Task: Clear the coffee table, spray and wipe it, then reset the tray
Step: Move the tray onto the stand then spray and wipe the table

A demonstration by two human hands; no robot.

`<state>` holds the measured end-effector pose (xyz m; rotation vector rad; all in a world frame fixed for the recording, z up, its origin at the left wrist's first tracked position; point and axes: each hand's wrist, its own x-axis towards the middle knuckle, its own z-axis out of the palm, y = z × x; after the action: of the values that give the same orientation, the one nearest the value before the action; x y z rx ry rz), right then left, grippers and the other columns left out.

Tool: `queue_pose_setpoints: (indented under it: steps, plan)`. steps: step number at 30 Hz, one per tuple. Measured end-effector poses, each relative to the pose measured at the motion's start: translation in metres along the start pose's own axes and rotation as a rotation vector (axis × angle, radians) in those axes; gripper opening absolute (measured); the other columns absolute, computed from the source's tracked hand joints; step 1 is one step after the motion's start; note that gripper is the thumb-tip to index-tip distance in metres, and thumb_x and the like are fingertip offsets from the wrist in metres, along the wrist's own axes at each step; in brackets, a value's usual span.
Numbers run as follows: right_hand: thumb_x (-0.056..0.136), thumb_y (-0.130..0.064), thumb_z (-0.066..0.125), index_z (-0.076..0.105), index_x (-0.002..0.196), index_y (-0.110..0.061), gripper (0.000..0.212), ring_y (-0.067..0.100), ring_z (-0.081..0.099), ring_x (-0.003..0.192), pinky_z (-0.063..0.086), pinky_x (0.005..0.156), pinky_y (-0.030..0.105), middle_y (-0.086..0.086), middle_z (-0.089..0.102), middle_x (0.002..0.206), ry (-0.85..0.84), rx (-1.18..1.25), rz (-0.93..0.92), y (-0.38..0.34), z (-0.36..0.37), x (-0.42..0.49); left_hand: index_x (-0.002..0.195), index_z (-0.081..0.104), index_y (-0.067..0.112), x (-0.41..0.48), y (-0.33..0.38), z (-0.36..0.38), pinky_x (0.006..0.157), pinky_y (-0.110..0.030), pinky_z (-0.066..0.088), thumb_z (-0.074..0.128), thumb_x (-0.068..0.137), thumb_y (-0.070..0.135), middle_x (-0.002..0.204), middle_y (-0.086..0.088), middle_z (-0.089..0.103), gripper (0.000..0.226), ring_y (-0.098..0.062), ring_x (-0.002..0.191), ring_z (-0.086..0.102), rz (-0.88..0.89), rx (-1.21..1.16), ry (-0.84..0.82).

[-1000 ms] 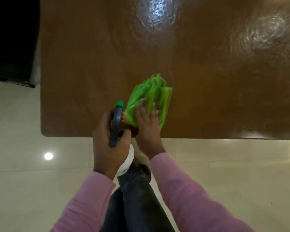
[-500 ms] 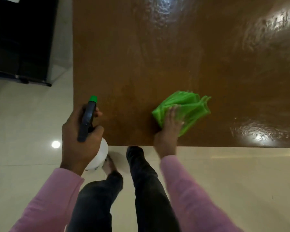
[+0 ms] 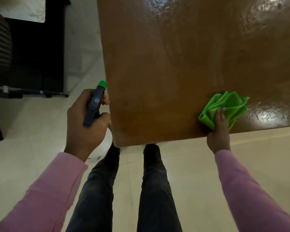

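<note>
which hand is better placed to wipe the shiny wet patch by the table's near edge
Right. The right hand rests on the green cloth on the coffee table, just beside that wet patch; the left hand grips the spray bottle off the table's corner.

left hand [image 3: 84, 123] curled, gripping | right hand [image 3: 218, 131] fingers flat, pressing down
</note>
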<state>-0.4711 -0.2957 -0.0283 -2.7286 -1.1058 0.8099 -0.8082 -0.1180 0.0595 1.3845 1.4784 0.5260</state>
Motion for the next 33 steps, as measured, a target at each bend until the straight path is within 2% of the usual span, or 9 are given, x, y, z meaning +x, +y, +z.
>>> queue_pose_setpoints:
  steps: [4,7,11,14,17,21,25,29,33]
  plan:
    - [0.069,0.014,0.036,0.016,0.151,-0.011,0.088,0.035,-0.001,0.147,-0.007,0.118,0.043,0.005,0.004,0.16,0.07,0.113,0.141,-0.113,0.05,0.001,0.101,0.058,0.012,0.008,-0.005,-0.017,0.063,-0.025,0.05,0.061,0.076,-0.011,0.096,0.007,0.064,0.035,-0.019,0.073,0.061,-0.02,-0.02,-0.006]
    - [0.083,-0.004,0.044,0.015,0.152,-0.019,0.076,0.035,-0.012,0.145,-0.01,0.117,0.049,-0.002,0.008,0.16,-0.188,-0.012,-0.419,-0.208,0.112,-0.062,0.101,0.059,0.017,0.012,-0.009,-0.03,0.065,-0.032,0.052,0.061,0.074,-0.005,0.094,0.011,0.064,0.034,-0.019,0.074,0.062,-0.011,-0.03,0.001]
    - [0.086,-0.007,0.046,0.027,0.149,-0.019,0.067,0.039,0.018,0.143,0.013,0.118,0.052,0.002,0.033,0.153,-0.421,-0.17,-0.809,-0.213,0.114,-0.085,0.1,0.059,0.019,0.017,-0.005,-0.046,0.059,-0.038,0.054,0.058,0.07,0.005,0.094,0.01,0.065,0.033,-0.02,0.064,0.06,0.0,-0.051,-0.007]
    - [0.079,0.007,0.048,0.029,0.148,-0.02,0.077,0.042,0.025,0.139,0.029,0.111,0.057,-0.002,0.027,0.154,-0.176,-0.206,-0.625,-0.153,0.07,-0.033,0.102,0.059,0.016,0.024,-0.007,-0.052,0.058,-0.04,0.055,0.062,0.077,-0.004,0.096,0.009,0.064,0.033,-0.02,0.063,0.059,-0.009,-0.028,-0.046]
    - [0.068,0.019,0.049,0.019,0.15,-0.012,0.093,0.037,0.008,0.145,0.012,0.116,0.057,0.003,0.004,0.157,-0.063,-0.113,-0.173,-0.086,0.006,0.038,0.103,0.058,0.014,0.032,-0.009,-0.049,0.063,-0.037,0.054,0.063,0.077,-0.011,0.097,0.009,0.064,0.036,-0.014,0.067,0.059,-0.037,-0.026,-0.064]
    - [0.076,0.015,0.043,0.018,0.15,-0.006,0.081,0.036,0.005,0.146,0.002,0.119,0.042,0.014,0.007,0.159,0.114,0.085,0.215,-0.114,-0.002,0.086,0.103,0.058,0.015,0.039,-0.005,-0.032,0.064,-0.04,0.057,0.062,0.078,-0.012,0.096,0.012,0.063,0.037,-0.009,0.08,0.061,-0.054,-0.041,-0.059]
    - [0.071,0.013,0.041,0.014,0.152,-0.016,0.09,0.034,-0.011,0.145,-0.015,0.115,0.041,0.0,-0.001,0.16,0.035,0.076,-0.114,-0.212,0.065,0.038,0.1,0.058,0.019,0.05,0.006,-0.015,0.059,-0.036,0.053,0.063,0.077,-0.01,0.094,0.016,0.062,0.037,-0.012,0.066,0.058,-0.079,-0.054,-0.071]
    - [0.083,-0.002,0.045,0.017,0.151,-0.021,0.076,0.036,-0.003,0.146,-0.003,0.118,0.047,-0.004,0.014,0.159,-0.209,-0.117,-0.691,-0.218,0.081,-0.002,0.101,0.059,0.018,0.07,0.026,-0.001,0.062,-0.03,0.049,0.06,0.073,0.003,0.091,0.012,0.064,0.031,-0.01,0.068,0.059,-0.057,-0.09,-0.059]
    - [0.066,0.013,0.054,0.019,0.15,-0.02,0.097,0.039,0.012,0.145,0.011,0.118,0.049,0.0,0.017,0.158,-0.114,-0.194,-0.373,-0.123,0.036,0.046,0.102,0.058,0.019,0.094,0.041,0.007,0.061,-0.032,0.053,0.063,0.081,-0.006,0.091,0.009,0.064,0.033,-0.014,0.072,0.061,-0.053,-0.054,-0.058]
